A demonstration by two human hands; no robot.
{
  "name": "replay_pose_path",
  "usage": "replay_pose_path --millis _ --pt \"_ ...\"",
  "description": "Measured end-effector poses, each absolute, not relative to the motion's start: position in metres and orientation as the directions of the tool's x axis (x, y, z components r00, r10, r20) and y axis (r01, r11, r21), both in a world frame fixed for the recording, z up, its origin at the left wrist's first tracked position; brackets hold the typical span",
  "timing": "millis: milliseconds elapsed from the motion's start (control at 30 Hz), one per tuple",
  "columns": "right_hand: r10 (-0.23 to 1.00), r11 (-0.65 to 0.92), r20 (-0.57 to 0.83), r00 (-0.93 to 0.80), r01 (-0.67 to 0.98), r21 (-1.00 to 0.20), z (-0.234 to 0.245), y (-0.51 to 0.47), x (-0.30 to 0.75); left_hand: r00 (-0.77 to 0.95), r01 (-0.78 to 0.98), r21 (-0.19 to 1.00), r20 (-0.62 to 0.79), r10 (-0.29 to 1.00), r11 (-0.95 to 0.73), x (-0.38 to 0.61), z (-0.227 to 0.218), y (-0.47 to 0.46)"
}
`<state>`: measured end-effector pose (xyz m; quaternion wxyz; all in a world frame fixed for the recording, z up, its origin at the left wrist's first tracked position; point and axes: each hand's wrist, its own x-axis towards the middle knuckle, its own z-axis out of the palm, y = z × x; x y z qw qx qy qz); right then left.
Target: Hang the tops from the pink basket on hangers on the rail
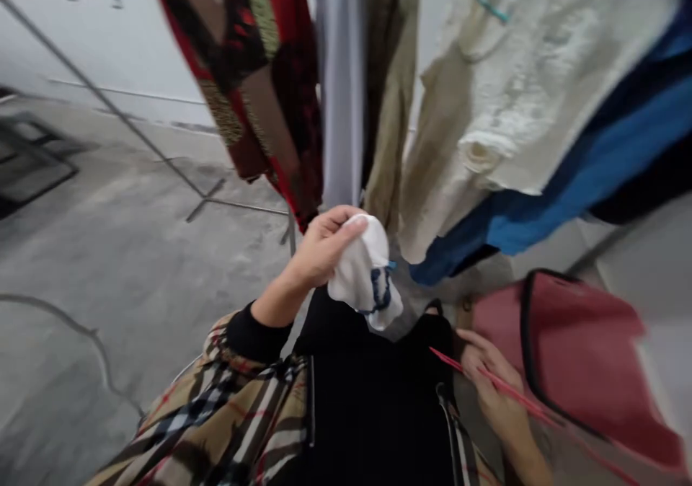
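My left hand (324,248) pinches a small white cloth item (360,273) at its upper edge, thumb on top. The cloth hangs down in front of my dark clothing, sock-like in shape, with a dark blue marking and a bit of light blue near its lower end. Lower on the right, my right hand (494,385) is closed around a thin pink strip (511,392), which sticks out on both sides of the fingers. Blur hides what exactly the strip is. Beside that hand stands a pink-red container (584,349) with a black band across it.
Garments hang ahead: a red patterned one (259,96), a pale grey one (343,89), a cream one (519,96) and a blue one (540,215). A thin metal rack (97,93) stands at left, its foot on the concrete floor (135,255). A grey hose (65,320) lies there.
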<state>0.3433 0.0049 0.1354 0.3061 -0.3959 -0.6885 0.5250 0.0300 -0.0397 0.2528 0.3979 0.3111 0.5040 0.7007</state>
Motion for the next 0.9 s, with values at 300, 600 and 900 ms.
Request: replay_pose_path --millis 300,600,900 --pt "0.697 0.047 -0.313 -0.645 0.477 -0.878 0.106 -0.010 0.352 -0.550 -0.212 0.960 0.035 0.834 -0.180 0.028 0.252 -0.035" --pt "0.598 -0.092 -0.531 -0.600 0.607 -0.789 0.068 -0.018 0.360 -0.636 -0.150 0.979 0.011 0.772 -0.137 -0.003 0.213 -0.046" --pt "0.699 0.174 -0.304 -0.647 0.567 -0.805 0.056 -0.002 0.356 -0.789 -0.044 0.873 -0.329 0.519 0.486 -0.052 0.056 -0.100"
